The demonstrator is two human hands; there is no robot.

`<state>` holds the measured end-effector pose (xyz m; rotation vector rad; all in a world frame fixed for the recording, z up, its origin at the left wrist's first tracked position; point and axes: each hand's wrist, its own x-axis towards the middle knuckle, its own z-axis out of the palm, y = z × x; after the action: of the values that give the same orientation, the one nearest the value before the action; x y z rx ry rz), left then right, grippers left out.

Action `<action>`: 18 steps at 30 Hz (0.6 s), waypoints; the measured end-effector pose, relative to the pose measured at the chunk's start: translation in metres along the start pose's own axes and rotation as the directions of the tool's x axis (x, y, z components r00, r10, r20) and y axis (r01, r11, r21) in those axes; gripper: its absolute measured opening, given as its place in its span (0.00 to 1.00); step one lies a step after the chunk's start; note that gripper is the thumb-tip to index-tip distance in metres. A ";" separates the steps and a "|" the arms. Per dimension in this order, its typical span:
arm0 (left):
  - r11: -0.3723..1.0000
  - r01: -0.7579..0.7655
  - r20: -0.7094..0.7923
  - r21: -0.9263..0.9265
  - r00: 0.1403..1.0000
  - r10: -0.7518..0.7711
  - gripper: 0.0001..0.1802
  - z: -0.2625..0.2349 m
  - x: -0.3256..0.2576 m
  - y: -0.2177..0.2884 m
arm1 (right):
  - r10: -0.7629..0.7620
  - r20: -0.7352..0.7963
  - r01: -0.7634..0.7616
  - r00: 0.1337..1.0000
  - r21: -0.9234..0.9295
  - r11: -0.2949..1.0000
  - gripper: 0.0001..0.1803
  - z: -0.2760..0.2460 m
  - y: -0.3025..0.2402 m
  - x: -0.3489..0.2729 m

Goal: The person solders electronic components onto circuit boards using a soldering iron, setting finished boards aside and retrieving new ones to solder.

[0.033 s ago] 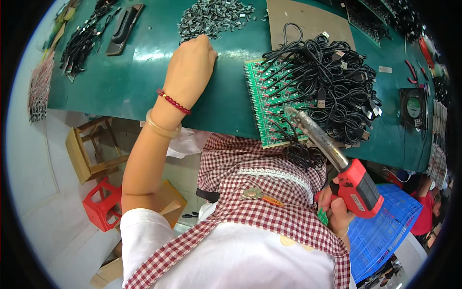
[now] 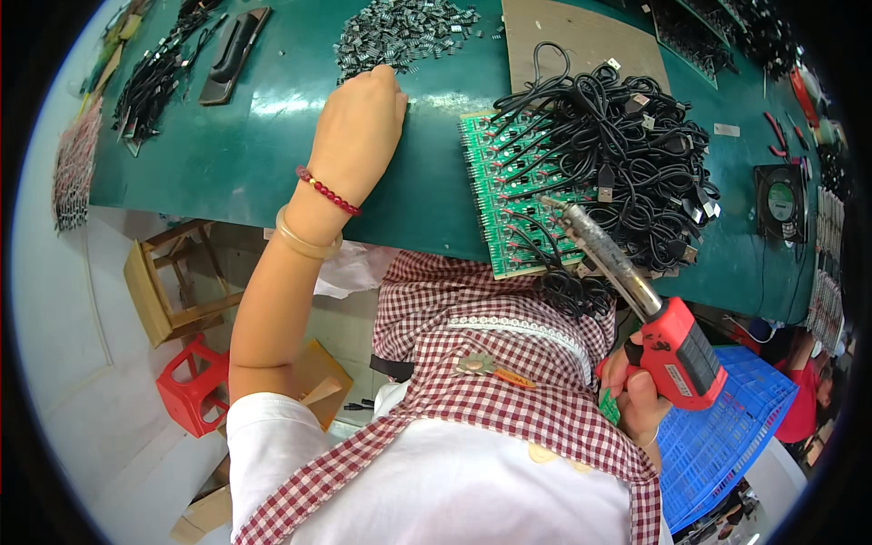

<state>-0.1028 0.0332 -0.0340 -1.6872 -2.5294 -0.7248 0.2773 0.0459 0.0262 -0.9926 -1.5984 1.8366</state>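
My left hand is closed, knuckles up, at the near edge of a pile of small dark metallic parts; its fingertips are hidden, so what they pinch cannot be seen. At the lower right my right hand grips a red-handled soldering iron. A small green piece shows by that hand's fingers. The iron's metal barrel slants up and left, its tip over a panel of green circuit boards; contact cannot be told. Bundled black USB cables lie along the panel's right side, several wires running onto the boards.
A brown board lies under the cables on the green table. At the far left are a dark tray-like block and more black cables. Pliers and a black fan-like unit sit right. A blue crate stands below.
The soldering iron has shifted very slightly, its tip a little upward. My left hand stays in place at the pile.
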 end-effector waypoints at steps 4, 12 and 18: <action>0.998 -0.042 -0.029 -0.049 0.999 0.041 0.07 -0.006 -0.007 0.011 | -0.039 -0.057 0.044 0.998 0.081 0.996 0.29 0.011 -0.008 0.013; 0.112 0.524 0.535 -0.845 0.822 0.195 0.03 -0.048 -0.089 0.133 | 0.034 0.203 -0.010 0.979 -0.122 0.993 0.28 0.040 -0.036 0.046; -0.228 0.639 0.623 -0.735 0.768 0.147 0.06 -0.038 -0.105 0.148 | 0.125 0.214 -0.105 0.969 -0.100 0.989 0.05 0.047 -0.043 0.050</action>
<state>0.0613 -0.0270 0.0269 -1.1926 -2.4665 -3.6863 0.2064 0.0634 0.0603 -0.9659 -1.7994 2.0296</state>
